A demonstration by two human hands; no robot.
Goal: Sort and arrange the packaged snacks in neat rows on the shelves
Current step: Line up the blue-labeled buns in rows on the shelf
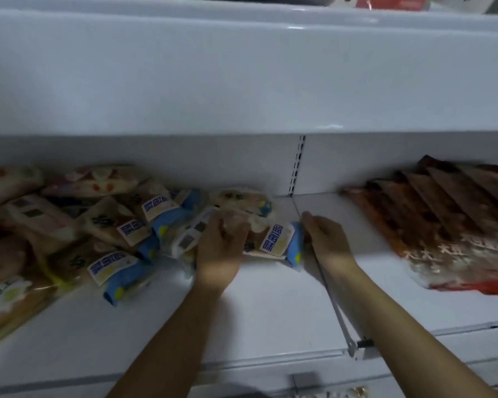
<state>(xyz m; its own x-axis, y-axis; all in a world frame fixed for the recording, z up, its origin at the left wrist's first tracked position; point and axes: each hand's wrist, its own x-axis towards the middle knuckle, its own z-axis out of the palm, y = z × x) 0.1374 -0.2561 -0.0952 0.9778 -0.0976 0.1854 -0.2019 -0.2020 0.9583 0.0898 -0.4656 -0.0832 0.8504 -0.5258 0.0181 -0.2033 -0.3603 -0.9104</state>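
Both hands bracket a blue pack (282,242): left hand (222,248) gripping its left side, right hand (325,242) flat against its right end.

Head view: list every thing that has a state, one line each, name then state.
Left hand: fingers curled on a snack pack, gripping it.
Right hand: touching the blue-ended pack's right end; grip cannot be told.
Blue-ended pack: lying flat on the shelf between both hands.
Blue-and-white packs: jumbled heap, overlapping, not in rows.
Red-brown packs: lying overlapped, fanned in a row.
Shelf: front part bare.
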